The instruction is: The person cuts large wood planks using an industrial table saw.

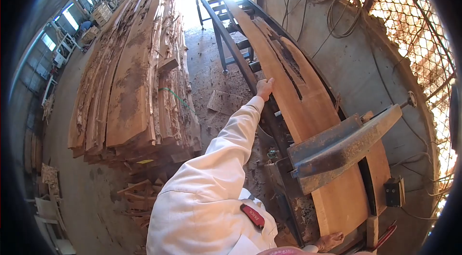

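A long wooden slab (313,103) with dark cracks lies lengthwise on a metal roller frame (226,43). At the slab's left edge, midway along, my left hand (264,89) grips the wood with its fingers wrapped round the edge. My right hand (330,241) is at the slab's near end, at the bottom of the view, with its fingers pressed against the wood. Between the two hands, a heavy metal machine arm (344,151) crosses over the slab.
A tall stack of rough planks (130,72) stands on the left, with wood scraps (142,202) below it. On the right are a wall (356,72) with hanging cables (344,14) and a wire mesh (409,4). A small black box (394,192) sits beside the machine.
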`<state>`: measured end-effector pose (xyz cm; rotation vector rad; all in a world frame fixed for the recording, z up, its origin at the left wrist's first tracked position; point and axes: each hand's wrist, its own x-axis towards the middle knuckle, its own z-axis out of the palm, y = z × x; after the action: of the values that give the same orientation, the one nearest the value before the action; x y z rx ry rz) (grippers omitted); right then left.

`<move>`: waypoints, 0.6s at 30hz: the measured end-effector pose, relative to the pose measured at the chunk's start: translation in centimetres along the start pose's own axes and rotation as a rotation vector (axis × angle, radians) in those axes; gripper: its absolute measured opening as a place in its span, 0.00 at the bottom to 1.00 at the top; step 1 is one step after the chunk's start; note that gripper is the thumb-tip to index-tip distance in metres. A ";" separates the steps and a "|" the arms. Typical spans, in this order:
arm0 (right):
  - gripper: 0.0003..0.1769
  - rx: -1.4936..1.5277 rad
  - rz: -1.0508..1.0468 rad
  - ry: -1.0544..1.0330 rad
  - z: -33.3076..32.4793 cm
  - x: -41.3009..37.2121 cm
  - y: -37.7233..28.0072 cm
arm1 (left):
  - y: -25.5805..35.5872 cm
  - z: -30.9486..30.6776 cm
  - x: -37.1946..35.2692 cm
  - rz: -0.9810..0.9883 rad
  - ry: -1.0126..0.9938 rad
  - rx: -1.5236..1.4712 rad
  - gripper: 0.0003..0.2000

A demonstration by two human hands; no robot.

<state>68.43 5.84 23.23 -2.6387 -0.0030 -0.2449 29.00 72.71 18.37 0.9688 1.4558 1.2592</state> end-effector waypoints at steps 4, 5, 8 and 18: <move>0.35 -0.002 0.007 0.011 0.1 0.2 0.0 | 2.8 -0.3 -2.9 0.027 0.044 0.085 0.19; 0.35 0.002 0.001 0.020 0.3 0.2 0.1 | 3.2 -0.2 -3.1 0.029 0.050 0.094 0.20; 0.34 0.008 0.016 -0.009 -0.1 0.1 -0.5 | 1.9 0.3 -1.4 0.004 0.081 0.154 0.21; 0.32 -0.031 0.057 -0.007 -0.3 0.0 -1.1 | 0.8 0.4 -0.4 0.003 -0.002 0.026 0.25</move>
<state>68.33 6.70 24.01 -2.6655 0.0742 -0.2181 29.47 72.51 19.26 0.9900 1.4726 1.2438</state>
